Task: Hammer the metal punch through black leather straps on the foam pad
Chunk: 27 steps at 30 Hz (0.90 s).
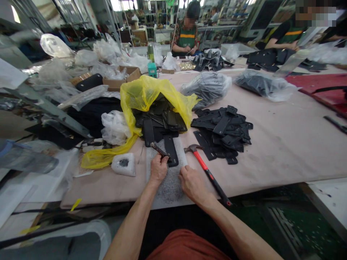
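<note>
My left hand point(159, 169) is closed around a dark metal rod-shaped tool point(159, 149), which slants up and to the left over a black strap piece point(170, 150). That strap piece lies on a speckled whitish board point(169, 191) at the table's front edge. My right hand point(191, 180) rests at the board's right side with its fingers curled together; whatever they may hold is hidden. Just right of it lies a claw hammer point(207, 171) with a red and black handle. Beyond my hands, a yellow plastic bag point(141, 90) spills black pieces point(162, 117) toward the board.
A heap of black pieces point(225, 130) lies behind the hammer. A white block point(123, 165) with a dark patch sits left of the board. Clear bags point(207, 86) of dark parts stand farther back. Across the table a person point(187, 36) works. A grey bin point(100, 234) stands below, left.
</note>
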Tool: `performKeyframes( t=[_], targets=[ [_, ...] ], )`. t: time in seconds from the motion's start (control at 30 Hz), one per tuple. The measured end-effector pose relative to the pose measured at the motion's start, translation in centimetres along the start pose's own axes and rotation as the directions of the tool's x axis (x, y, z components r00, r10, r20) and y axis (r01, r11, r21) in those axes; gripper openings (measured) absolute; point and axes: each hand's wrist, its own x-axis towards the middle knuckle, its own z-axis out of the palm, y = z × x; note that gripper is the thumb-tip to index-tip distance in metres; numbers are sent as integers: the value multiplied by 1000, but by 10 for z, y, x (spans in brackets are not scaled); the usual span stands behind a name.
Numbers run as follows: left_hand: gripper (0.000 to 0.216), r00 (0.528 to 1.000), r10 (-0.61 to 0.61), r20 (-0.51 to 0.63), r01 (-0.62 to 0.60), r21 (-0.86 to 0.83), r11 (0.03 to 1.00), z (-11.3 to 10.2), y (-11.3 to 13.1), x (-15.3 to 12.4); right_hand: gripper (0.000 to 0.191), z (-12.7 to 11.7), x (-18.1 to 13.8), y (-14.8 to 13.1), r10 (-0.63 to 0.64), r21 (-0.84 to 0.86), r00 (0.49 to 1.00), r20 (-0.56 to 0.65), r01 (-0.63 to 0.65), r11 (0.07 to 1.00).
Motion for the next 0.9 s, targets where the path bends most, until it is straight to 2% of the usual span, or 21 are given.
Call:
performKeyframes(
  t=[0.07, 0.2, 0.3, 0.37, 0.43, 0.5, 0.57, 0.63, 0.73, 0.9],
  targets=[
    [18, 1000, 1, 5, -1, -19, 1000, 0, 0, 0, 9, 0, -8, 14, 37, -22, 999, 15, -37, 999],
    [19, 1000, -11, 6, 11, -42, 999, 0, -1, 0, 17, -9, -30, 57, 219, -70, 971, 92, -213, 975],
    [19, 1000, -13, 9, 14, -69, 998, 1, -1, 0, 10, -16, -36, 70, 292, -93, 950, 106, -283, 955],
    [19, 1000, -22, 1, 22, -82, 996, 1, -1, 0, 24, -19, -29, 62, 300, -64, 953, 42, -298, 953],
    [20, 999, -36, -25, 33, -87, 996, 0, -1, -2, 30, -20, -12, 44, 257, 8, 964, -73, -257, 966],
    [22, 995, -50, -85, 44, -71, 997, -5, -1, -4, 22, -20, 10, 22, 188, 78, 970, -152, -178, 981],
    [23, 986, -64, -153, 58, -44, 997, -13, -1, -6, 9, -19, 33, 2, 129, 115, 977, -171, -110, 987],
    [24, 977, -79, -198, 74, -34, 997, -25, -4, -10, 14, -16, 51, -14, 90, 111, 979, -183, -71, 991],
    [26, 970, -92, -224, 88, -30, 996, -41, -10, -17, 31, -11, 66, -30, 91, 51, 968, -236, -81, 995],
    [24, 958, -110, -264, 121, 25, 992, -53, -19, -27, 40, -5, 68, -33, 188, 49, 953, -239, -181, 982]
  ],
)
